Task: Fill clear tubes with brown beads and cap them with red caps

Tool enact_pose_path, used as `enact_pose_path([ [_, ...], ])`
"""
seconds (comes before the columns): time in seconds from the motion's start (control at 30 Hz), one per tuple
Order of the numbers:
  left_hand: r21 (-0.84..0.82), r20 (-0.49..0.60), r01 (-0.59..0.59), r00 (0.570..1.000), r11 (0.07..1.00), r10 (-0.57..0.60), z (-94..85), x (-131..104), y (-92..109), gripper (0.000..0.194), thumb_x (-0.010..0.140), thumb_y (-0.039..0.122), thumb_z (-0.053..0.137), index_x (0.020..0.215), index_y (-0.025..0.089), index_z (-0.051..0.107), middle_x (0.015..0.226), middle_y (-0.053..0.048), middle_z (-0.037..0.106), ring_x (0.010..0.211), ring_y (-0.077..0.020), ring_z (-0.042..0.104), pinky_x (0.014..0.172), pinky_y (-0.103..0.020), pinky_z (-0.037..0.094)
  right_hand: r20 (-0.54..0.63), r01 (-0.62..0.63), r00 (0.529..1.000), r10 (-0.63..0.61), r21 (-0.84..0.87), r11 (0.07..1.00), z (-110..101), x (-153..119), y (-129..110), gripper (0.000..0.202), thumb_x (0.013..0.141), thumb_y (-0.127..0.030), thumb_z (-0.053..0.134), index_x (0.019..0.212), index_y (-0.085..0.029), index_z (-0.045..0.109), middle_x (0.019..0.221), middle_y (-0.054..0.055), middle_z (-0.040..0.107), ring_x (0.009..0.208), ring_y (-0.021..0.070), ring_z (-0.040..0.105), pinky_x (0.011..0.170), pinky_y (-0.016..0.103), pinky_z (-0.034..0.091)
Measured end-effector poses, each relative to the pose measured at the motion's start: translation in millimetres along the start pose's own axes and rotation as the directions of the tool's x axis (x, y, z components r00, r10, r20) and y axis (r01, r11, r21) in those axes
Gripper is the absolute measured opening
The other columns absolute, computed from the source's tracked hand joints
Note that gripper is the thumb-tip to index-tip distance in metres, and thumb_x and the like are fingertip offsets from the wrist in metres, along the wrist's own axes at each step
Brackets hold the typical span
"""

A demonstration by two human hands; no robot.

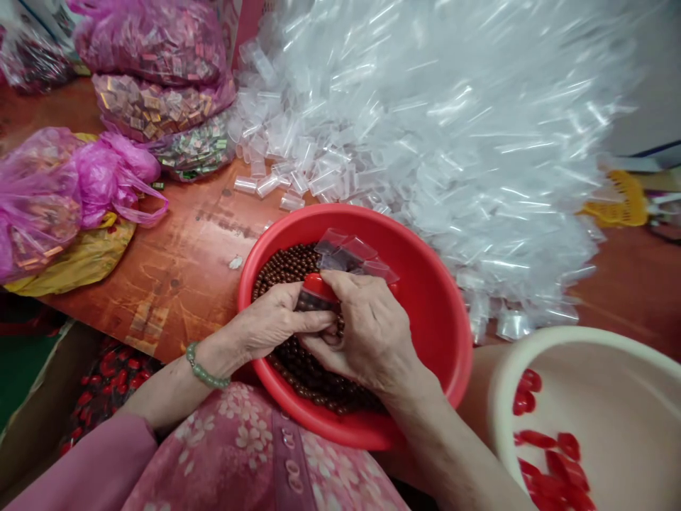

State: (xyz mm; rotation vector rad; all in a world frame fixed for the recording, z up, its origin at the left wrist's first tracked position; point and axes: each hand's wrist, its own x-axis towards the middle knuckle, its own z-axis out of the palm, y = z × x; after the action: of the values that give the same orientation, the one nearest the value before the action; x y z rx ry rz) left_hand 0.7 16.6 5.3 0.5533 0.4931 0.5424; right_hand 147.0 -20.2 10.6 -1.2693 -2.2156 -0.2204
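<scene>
My left hand (269, 323) is closed around a small clear plastic container (311, 304) with dark beads inside. A red cap (319, 285) sits at its top end, and I cannot tell whether it is fully seated. My right hand (372, 330) is closed at the same container, thumb and finger at the red cap, hiding part of it. Both hands are over a red basin (433, 305). Brown round beads (290, 262) lie in its left and lower part. Several clear containers (348, 252) rest on the beads near the far side.
A large heap of clear plastic containers (425, 128) covers the table behind. A cream bucket (585, 341) with red caps (564, 468) stands at right. Pink bags (154, 50) of small pieces lie at left. Below the table edge, a box holds red-capped containers (109, 380).
</scene>
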Motion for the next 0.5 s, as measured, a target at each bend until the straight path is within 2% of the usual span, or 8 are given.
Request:
enact_pose_path([
  [0.13, 0.018, 0.017, -0.010, 1.000, 1.000, 0.010, 8.1, -11, -1, 0.041, 0.057, 0.037, 0.091, 0.073, 0.011, 0.064, 0.064, 0.002, 0.063, 0.059, -0.0063, 0.057, 0.062, -0.019, 0.046, -0.067, 0.042, 0.997, -0.042, 0.006, 0.999, -8, 0, -4, 0.055, 0.080, -0.035, 0.060, 0.128, -0.012, 0.045, 0.099, 0.015, 0.066, 0.086, 0.0274, 0.064, 0.073, 0.041, 0.051],
  [0.23, 0.036, 0.004, -0.001, 1.000, 0.999, 0.001, 12.5, -18, -1, 0.042, 0.059, 0.043, 0.088, 0.071, 0.011, 0.064, 0.063, 0.001, 0.063, 0.058, -0.0068, 0.058, 0.061, -0.019, 0.046, -0.097, 0.058, 0.994, -0.056, 0.018, 0.998, -12, -2, -9, 0.056, 0.080, -0.035, 0.064, 0.127, -0.012, 0.045, 0.096, 0.014, 0.067, 0.084, 0.0262, 0.064, 0.072, 0.039, 0.051],
  [0.3, 0.031, -0.019, 0.064, 0.998, 0.997, -0.064, 15.1, -19, -2, 0.048, 0.068, 0.057, 0.078, 0.067, 0.011, 0.064, 0.061, -0.002, 0.063, 0.056, -0.0097, 0.058, 0.060, -0.022, 0.048, -0.101, 0.062, 0.993, -0.060, 0.017, 0.998, -13, -5, -13, 0.055, 0.079, -0.035, 0.066, 0.124, -0.012, 0.046, 0.093, 0.014, 0.068, 0.081, 0.0257, 0.063, 0.071, 0.038, 0.050],
  [0.37, 0.045, -0.087, 0.121, 0.989, 0.992, -0.117, 17.0, -19, -7, 0.058, 0.078, 0.068, 0.059, 0.064, 0.012, 0.063, 0.060, -0.005, 0.063, 0.053, -0.0132, 0.059, 0.057, -0.027, 0.049, -0.101, 0.070, 0.992, -0.070, -0.007, 0.998, -13, -8, -17, 0.052, 0.079, -0.035, 0.066, 0.121, -0.010, 0.047, 0.091, 0.015, 0.068, 0.079, 0.0260, 0.063, 0.069, 0.039, 0.050],
  [0.4, 0.077, -0.157, 0.111, 0.983, 0.991, -0.098, 17.2, -19, -11, 0.060, 0.082, 0.068, 0.050, 0.066, 0.013, 0.064, 0.062, -0.006, 0.065, 0.055, -0.0151, 0.060, 0.058, -0.029, 0.050, -0.099, 0.075, 0.992, -0.076, -0.023, 0.997, -12, -9, -20, 0.051, 0.080, -0.034, 0.064, 0.121, -0.010, 0.047, 0.092, 0.016, 0.068, 0.079, 0.0263, 0.062, 0.069, 0.039, 0.049],
  [0.43, 0.141, -0.254, 0.063, 0.967, 0.988, -0.026, 16.3, -20, -18, 0.058, 0.086, 0.065, 0.045, 0.071, 0.014, 0.066, 0.067, -0.007, 0.067, 0.060, -0.0171, 0.062, 0.061, -0.031, 0.052, -0.098, 0.084, 0.991, -0.087, -0.032, 0.996, -12, -11, -23, 0.049, 0.081, -0.033, 0.061, 0.122, -0.009, 0.048, 0.093, 0.017, 0.069, 0.080, 0.0266, 0.063, 0.070, 0.040, 0.049],
  [0.47, 0.257, -0.352, -0.009, 0.930, 0.966, 0.102, 14.4, -23, -25, 0.052, 0.089, 0.059, 0.042, 0.079, 0.015, 0.067, 0.076, -0.008, 0.070, 0.070, -0.0189, 0.065, 0.067, -0.032, 0.054, -0.103, 0.099, 0.990, -0.102, -0.033, 0.995, -11, -13, -28, 0.047, 0.082, -0.030, 0.059, 0.122, -0.009, 0.048, 0.095, 0.017, 0.069, 0.082, 0.0269, 0.063, 0.071, 0.040, 0.049],
  [0.5, 0.400, -0.414, -0.075, 0.874, 0.913, 0.253, 11.1, -27, -32, 0.044, 0.091, 0.052, 0.043, 0.088, 0.017, 0.069, 0.088, -0.007, 0.073, 0.083, -0.0205, 0.067, 0.078, -0.034, 0.055, -0.111, 0.114, 0.987, -0.116, -0.028, 0.993, -11, -14, -33, 0.046, 0.083, -0.028, 0.057, 0.123, -0.008, 0.048, 0.096, 0.017, 0.069, 0.085, 0.0271, 0.063, 0.072, 0.041, 0.049],
])
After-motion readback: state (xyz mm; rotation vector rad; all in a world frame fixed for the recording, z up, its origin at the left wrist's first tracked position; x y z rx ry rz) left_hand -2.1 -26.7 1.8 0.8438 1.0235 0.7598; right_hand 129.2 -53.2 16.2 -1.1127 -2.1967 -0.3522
